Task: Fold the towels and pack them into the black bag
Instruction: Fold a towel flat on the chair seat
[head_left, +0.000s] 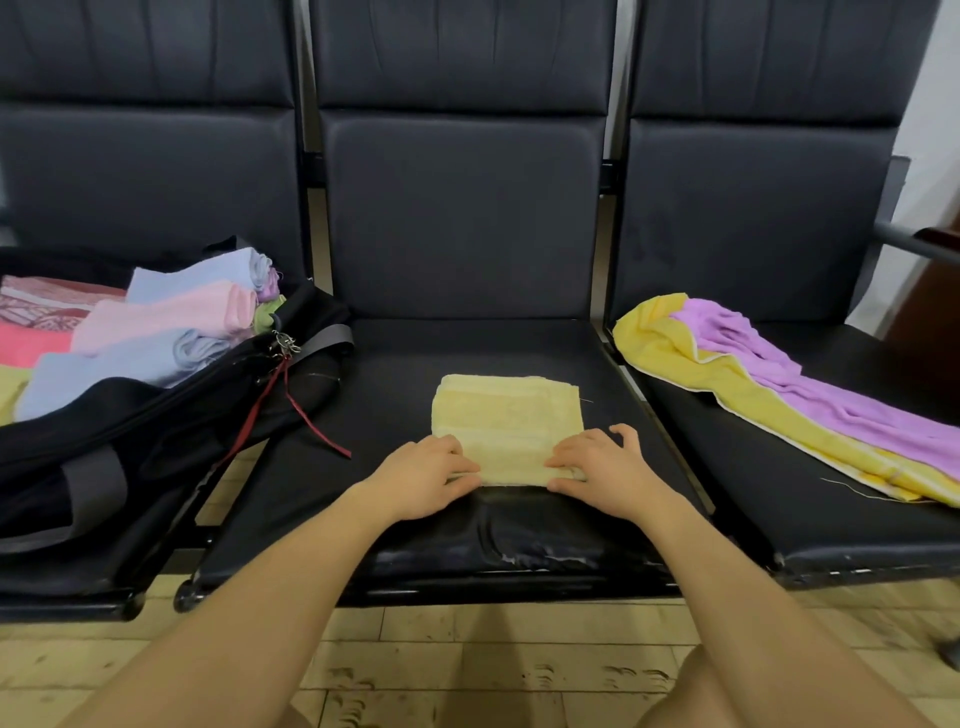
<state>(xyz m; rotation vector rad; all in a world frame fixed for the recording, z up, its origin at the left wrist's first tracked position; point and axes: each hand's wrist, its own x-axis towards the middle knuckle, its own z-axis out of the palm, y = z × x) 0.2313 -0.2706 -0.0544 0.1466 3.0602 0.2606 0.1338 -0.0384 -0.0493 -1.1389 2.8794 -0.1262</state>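
Both hands press a pale yellow towel on the middle seat.

Left hand (426, 475) and right hand (597, 467) lie on the near edge of the folded pale yellow towel (506, 421), fingers mostly flat with the tips a little bent, grasping nothing, likely to smooth the fold. Farther left, the black bag (156, 431) sits unzipped with folded towels (156, 332) inside. Farther right, a yellow towel (670, 353) and a purple towel (810, 384) wait unfolded on the next seat.

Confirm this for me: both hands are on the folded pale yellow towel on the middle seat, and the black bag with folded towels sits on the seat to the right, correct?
Not quite. In the head view the black bag sits on the left seat, not the right. Both the left hand and right hand are on the pale yellow towel on the middle seat.
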